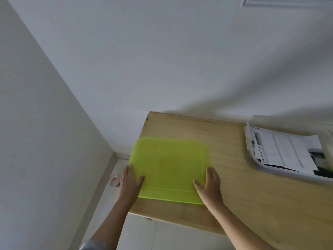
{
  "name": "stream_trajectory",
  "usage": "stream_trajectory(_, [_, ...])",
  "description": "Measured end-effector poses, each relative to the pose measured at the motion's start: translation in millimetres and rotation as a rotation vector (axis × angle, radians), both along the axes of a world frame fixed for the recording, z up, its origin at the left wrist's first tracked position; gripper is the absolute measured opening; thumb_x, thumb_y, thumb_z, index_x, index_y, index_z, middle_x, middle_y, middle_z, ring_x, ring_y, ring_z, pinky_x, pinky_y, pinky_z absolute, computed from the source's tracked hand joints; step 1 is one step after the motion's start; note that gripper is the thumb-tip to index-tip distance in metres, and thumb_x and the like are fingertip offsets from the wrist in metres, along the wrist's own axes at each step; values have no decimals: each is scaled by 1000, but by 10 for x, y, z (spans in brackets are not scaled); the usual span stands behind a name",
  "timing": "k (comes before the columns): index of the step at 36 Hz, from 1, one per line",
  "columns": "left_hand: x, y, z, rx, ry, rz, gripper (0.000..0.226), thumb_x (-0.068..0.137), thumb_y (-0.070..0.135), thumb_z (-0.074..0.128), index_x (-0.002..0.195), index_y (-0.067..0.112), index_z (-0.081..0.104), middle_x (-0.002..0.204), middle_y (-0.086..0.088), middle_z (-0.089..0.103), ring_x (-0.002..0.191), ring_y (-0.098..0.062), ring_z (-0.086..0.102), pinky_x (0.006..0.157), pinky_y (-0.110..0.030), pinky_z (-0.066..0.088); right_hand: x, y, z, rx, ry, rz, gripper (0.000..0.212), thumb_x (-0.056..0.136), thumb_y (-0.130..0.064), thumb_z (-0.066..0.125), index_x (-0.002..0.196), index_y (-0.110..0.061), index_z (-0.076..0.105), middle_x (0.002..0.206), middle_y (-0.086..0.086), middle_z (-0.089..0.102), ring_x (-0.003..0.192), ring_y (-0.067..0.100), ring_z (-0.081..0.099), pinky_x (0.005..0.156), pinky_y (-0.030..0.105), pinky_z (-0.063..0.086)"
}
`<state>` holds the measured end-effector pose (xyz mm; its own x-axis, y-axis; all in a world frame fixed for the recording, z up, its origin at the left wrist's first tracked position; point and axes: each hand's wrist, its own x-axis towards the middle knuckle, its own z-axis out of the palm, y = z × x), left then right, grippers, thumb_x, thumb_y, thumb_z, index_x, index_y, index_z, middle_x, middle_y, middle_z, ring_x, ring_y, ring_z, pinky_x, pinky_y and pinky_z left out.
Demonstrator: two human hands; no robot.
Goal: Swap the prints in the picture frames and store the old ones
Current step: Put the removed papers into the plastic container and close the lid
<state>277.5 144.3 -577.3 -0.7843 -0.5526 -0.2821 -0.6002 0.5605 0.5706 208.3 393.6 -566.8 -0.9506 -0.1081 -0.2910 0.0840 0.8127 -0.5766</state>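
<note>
A flat lime-green plastic lid [169, 168] lies at the left end of a light wooden table [234, 177]. My left hand [130, 183] grips the lid's left edge, thumb on top. On the right edge my right hand [210, 184] holds the lid the same way. A clear plastic storage box [252, 159] stands at the table's right end. Printed sheets [286, 152] lie inside it, the top one marked "SPECIFICATION". No picture frame is in view.
White walls meet in a corner left of the table. A small clear cup [115, 180] with something red in it stands on the pale floor beside the table's left edge. The table's near edge runs diagonally below my hands.
</note>
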Motion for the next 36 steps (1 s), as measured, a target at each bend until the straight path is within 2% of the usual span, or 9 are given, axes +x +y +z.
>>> stream_trajectory(8, [75,10,58,85,81,122,70,83,23,68,140,0,34,146,-17,31,135,-33,29,110,-44,26,44,-23,88,-204,-35,-125,86,80,-28,70,146,-7,18,154,8,12,142,20,10,112,27,17])
stream_trajectory(13, [-84,198,284,50,162,136,69,82,23,69,139,2,36,146,-14,32,134,-31,30,106,-42,29,-121,151,284,-241,37,-135,87,78,-25,73,145,-6,20,153,9,15,142,21,14,112,27,17])
stream_trajectory(17, [-387,562,523,73,237,127,68,82,21,69,138,0,36,146,-16,31,135,-30,28,108,-42,27,-360,477,558,-259,119,-152,86,78,-23,72,145,-6,20,153,9,16,142,21,13,111,26,17])
stream_trajectory(22, [-810,1275,719,89,281,69,69,82,23,69,138,1,36,146,-15,32,135,-30,28,106,-41,28,-698,1201,873,-228,214,-208,84,76,-20,73,143,-4,24,151,12,21,141,24,17,111,27,18])
stream_trajectory(26, [-1155,2032,832,54,248,-30,69,84,30,65,140,4,34,147,-14,30,135,-31,26,106,-41,29,-927,1984,1010,-196,233,-259,84,77,-22,72,144,-6,23,152,9,20,141,22,16,112,29,18])
stream_trajectory(31, [-1553,2978,857,52,209,-151,70,85,35,62,142,6,32,147,-15,29,134,-33,27,108,-40,27,-1114,2967,1006,-145,230,-385,84,75,-23,74,142,-3,28,151,12,24,140,25,20,112,35,21])
stream_trajectory(36, [-1858,3636,823,49,167,-217,71,85,36,61,143,8,30,148,-13,27,135,-32,26,108,-40,27,-1279,3677,909,-119,208,-434,81,76,-23,73,142,-5,29,151,10,26,139,24,23,113,34,22])
